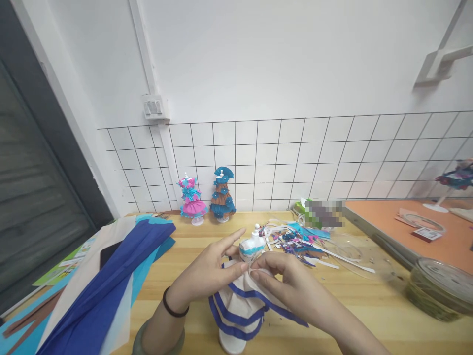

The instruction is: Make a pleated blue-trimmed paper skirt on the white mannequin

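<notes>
A small dress form (252,248) with a white and light-blue top stands on a round white base near the table's front edge. Around it hangs a tiered white paper skirt (236,315) with dark blue borders. My left hand (212,264) is at the form's left side, its thumb pressing the white paper at the waist and its fingers apart behind. My right hand (286,278) pinches the gathered top of a white strip with a blue border at the waist. The strip's loose end hangs down to the right, below my right hand.
Blue, white and turquoise paper sheets (107,291) lie at the left, over a dark flat object. A pink dress form (194,204) and a teal-brown one (222,197) stand by the wall. Paper scraps (299,241) lie behind my right hand; a clear round container (441,288) is at the right.
</notes>
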`<action>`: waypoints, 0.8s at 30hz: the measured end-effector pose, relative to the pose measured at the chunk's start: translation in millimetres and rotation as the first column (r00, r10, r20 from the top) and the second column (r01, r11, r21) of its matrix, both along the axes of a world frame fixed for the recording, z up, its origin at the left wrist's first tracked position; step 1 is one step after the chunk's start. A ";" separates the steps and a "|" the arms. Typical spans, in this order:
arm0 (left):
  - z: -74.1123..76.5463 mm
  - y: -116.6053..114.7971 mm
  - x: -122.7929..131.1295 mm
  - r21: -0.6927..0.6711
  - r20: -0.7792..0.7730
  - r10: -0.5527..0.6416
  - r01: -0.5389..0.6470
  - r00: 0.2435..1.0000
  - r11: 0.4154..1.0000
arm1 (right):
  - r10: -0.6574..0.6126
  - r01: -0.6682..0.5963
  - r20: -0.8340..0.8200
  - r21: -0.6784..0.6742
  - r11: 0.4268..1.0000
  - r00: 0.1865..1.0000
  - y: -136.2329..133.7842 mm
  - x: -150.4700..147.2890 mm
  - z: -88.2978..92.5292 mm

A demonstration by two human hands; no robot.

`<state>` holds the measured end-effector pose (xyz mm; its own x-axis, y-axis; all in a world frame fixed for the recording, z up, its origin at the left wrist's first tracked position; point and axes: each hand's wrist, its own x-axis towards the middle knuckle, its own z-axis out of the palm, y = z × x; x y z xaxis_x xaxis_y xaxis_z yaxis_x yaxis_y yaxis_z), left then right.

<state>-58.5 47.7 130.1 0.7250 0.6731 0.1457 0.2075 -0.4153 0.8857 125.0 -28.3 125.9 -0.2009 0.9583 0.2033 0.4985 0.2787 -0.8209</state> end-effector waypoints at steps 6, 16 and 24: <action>-1.8 2.2 0.8 0.063 -0.024 0.014 -0.013 1.000 0.998 | -0.018 0.018 0.021 -0.042 0.999 1.000 0.6 -0.2 0.3; 7.6 -3.5 -0.2 0.064 -0.048 0.028 -0.025 0.998 0.998 | -0.010 0.006 -0.054 -0.061 0.998 0.998 4.2 2.8 -4.3; 5.7 -4.6 0.5 0.057 -0.035 0.031 -0.029 0.999 0.998 | 0.025 -0.024 -0.014 0.082 0.996 1.000 0.3 0.5 -0.5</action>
<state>-57.9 43.1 135.8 0.7101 0.6861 0.1584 0.2521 -0.4578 0.8526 125.5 -28.1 125.4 -0.2202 0.9331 0.2844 0.4787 0.3574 -0.8020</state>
